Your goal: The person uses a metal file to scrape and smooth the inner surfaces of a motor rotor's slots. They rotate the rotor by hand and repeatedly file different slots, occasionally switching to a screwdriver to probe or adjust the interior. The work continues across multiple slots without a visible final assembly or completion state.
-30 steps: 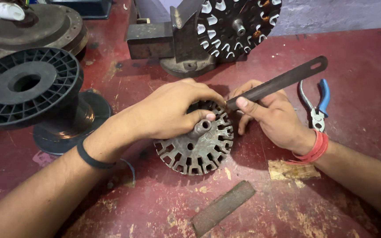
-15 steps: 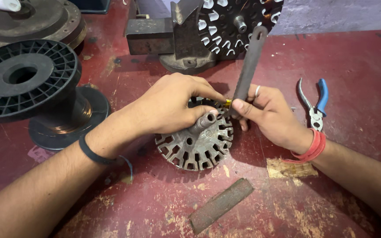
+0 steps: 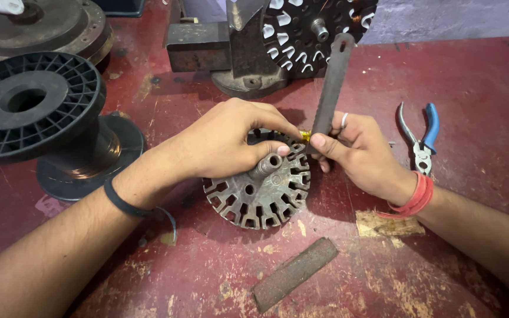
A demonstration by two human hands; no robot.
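Note:
A round slotted metal stator core [image 3: 259, 193] with a short centre shaft lies on the red table [image 3: 460, 76]. My left hand [image 3: 225, 141] rests on its far edge, fingers pinched at a slot where a small yellow piece [image 3: 304, 136] shows. My right hand [image 3: 357, 153] grips a flat grey metal bar [image 3: 331, 82], held nearly upright with its lower end at the same slot. A ring sits on one right finger and red bands on the wrist.
A black plastic spool [image 3: 36, 112] stands at left, a dark round housing [image 3: 42, 23] behind it. A second slotted core [image 3: 307, 26] sits in a bench vise [image 3: 231, 50] at the back. Blue-handled pliers [image 3: 422, 138] lie right; a flat metal strip [image 3: 294, 274] lies in front.
My right hand has swung the flat bar from lying slanted to the right up to nearly upright. My left hand stayed pinched at the core's edge.

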